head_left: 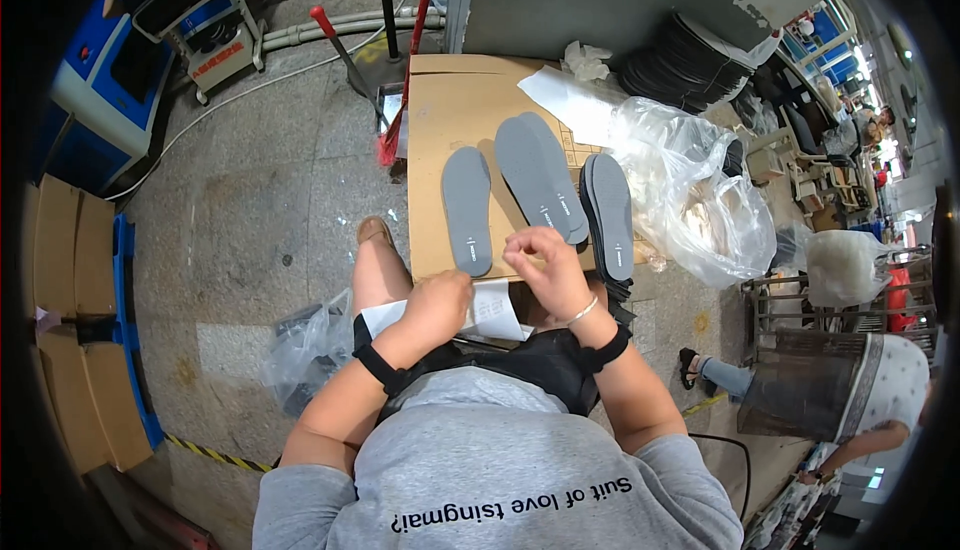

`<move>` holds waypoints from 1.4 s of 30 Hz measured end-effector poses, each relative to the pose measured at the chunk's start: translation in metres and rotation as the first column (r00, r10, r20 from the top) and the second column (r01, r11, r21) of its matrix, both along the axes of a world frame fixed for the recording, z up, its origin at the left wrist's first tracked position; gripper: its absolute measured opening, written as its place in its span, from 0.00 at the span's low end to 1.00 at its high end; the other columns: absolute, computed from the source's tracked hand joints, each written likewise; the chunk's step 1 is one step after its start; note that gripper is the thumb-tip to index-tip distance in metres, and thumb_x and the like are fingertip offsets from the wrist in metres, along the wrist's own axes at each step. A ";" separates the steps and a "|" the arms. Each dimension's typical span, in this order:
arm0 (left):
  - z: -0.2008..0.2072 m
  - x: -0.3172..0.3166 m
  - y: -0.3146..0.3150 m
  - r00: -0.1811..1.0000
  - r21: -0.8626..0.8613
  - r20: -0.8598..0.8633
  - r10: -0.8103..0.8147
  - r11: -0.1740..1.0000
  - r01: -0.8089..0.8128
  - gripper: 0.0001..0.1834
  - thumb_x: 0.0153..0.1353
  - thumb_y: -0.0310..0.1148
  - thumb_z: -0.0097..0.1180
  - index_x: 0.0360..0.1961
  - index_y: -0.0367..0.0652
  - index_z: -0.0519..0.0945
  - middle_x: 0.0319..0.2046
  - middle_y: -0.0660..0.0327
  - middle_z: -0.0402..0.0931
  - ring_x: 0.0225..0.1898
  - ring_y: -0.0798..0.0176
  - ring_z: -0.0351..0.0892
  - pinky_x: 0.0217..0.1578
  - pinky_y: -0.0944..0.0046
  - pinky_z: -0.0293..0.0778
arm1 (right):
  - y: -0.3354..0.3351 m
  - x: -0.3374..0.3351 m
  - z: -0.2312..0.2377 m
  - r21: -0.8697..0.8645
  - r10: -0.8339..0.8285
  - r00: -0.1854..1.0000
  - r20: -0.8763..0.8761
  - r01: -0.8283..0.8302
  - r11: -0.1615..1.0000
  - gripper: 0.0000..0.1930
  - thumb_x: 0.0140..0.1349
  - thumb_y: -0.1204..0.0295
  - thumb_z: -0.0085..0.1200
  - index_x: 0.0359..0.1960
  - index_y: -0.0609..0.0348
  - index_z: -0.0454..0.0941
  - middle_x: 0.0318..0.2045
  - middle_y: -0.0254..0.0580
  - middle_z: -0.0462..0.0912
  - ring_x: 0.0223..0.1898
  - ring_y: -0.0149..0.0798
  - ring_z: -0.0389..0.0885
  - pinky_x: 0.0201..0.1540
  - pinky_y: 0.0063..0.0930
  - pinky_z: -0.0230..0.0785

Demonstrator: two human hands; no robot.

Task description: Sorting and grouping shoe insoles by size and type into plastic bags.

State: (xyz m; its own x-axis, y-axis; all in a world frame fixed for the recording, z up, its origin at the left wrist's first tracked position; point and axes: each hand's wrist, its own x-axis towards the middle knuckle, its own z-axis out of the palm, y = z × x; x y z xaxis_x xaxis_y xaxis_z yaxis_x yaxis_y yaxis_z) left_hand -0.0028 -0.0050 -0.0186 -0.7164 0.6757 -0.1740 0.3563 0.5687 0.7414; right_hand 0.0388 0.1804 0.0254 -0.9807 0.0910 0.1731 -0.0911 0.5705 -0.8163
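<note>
My left hand (437, 307) is closed over a white printed sheet (497, 312) that lies across my lap, its fingers at the sheet's upper edge. Just above them lies a single grey insole (467, 212) with a small white print at its heel. My right hand (550, 272) hovers by the table's near edge, thumb and fingers curled together. Whatever they may pinch is too small to make out. Beyond it, a pair of overlapping grey insoles (535, 172) lies at a slant. To its right rests a stack of grey and black insoles (610, 215).
Cardboard (432, 120) covers the table. Crumpled clear plastic bags (700, 200) crowd its right side, with a black coil (672, 68) behind. A red-handled broom (395, 130) stands at the left edge. Another person (830, 390) is at the far right.
</note>
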 end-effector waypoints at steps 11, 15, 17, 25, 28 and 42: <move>-0.007 0.031 0.010 0.938 -0.092 -0.206 -0.280 0.959 0.267 0.08 0.48 0.23 0.50 0.31 0.32 0.74 0.57 0.35 0.54 0.50 0.40 0.68 0.47 0.53 0.69 | 0.001 -0.070 -0.028 0.056 0.264 0.879 0.396 -0.310 0.949 0.07 0.51 0.70 0.57 0.27 0.62 0.78 0.26 0.45 0.78 0.31 0.41 0.76 0.35 0.30 0.68; -0.011 0.029 0.011 0.937 -0.150 -0.178 -0.300 0.950 0.276 0.09 0.48 0.24 0.50 0.32 0.33 0.75 0.59 0.35 0.52 0.50 0.41 0.68 0.47 0.53 0.69 | -0.002 -0.079 -0.042 0.104 0.307 0.874 0.378 -0.369 0.924 0.08 0.46 0.70 0.59 0.24 0.63 0.79 0.23 0.49 0.80 0.28 0.47 0.79 0.33 0.34 0.70; -0.012 0.028 0.011 0.937 -0.154 -0.174 -0.303 0.948 0.278 0.09 0.48 0.24 0.50 0.31 0.33 0.75 0.59 0.35 0.52 0.49 0.42 0.69 0.47 0.53 0.69 | -0.003 -0.081 -0.043 0.109 0.317 0.869 0.380 -0.382 0.918 0.08 0.45 0.70 0.59 0.24 0.63 0.80 0.22 0.49 0.80 0.27 0.47 0.79 0.33 0.34 0.70; -0.014 0.026 0.011 0.931 -0.141 -0.192 -0.312 0.947 0.288 0.11 0.44 0.22 0.50 0.32 0.32 0.75 0.57 0.32 0.53 0.47 0.40 0.71 0.45 0.52 0.71 | -0.005 -0.085 -0.048 0.144 0.345 0.833 0.433 -0.442 0.885 0.07 0.43 0.70 0.58 0.22 0.61 0.80 0.23 0.48 0.80 0.30 0.46 0.78 0.38 0.34 0.70; -0.014 0.027 0.011 0.932 -0.153 -0.173 -0.319 0.943 0.294 0.11 0.44 0.22 0.50 0.31 0.31 0.75 0.57 0.32 0.53 0.47 0.40 0.71 0.45 0.52 0.71 | -0.007 -0.083 -0.054 0.203 0.317 0.856 0.408 -0.424 0.883 0.08 0.42 0.69 0.58 0.22 0.60 0.81 0.24 0.48 0.80 0.34 0.48 0.77 0.42 0.36 0.68; -0.014 0.026 0.011 0.925 -0.163 -0.214 -0.314 0.945 0.283 0.07 0.47 0.25 0.50 0.27 0.33 0.75 0.55 0.30 0.56 0.36 0.41 0.76 0.40 0.52 0.72 | -0.014 -0.070 -0.062 0.336 0.255 0.920 0.298 -0.351 0.874 0.14 0.39 0.70 0.64 0.28 0.59 0.77 0.33 0.47 0.76 0.39 0.48 0.72 0.47 0.35 0.63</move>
State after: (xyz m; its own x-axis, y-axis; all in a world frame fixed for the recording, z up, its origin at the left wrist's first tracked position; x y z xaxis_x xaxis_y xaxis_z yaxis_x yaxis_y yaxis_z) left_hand 0.0233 0.0062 -0.0326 -0.5156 0.8478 -0.1243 0.6785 0.4925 0.5450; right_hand -0.0314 0.1665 -0.0363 -0.9642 -0.2426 -0.1069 -0.1419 0.8130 -0.5648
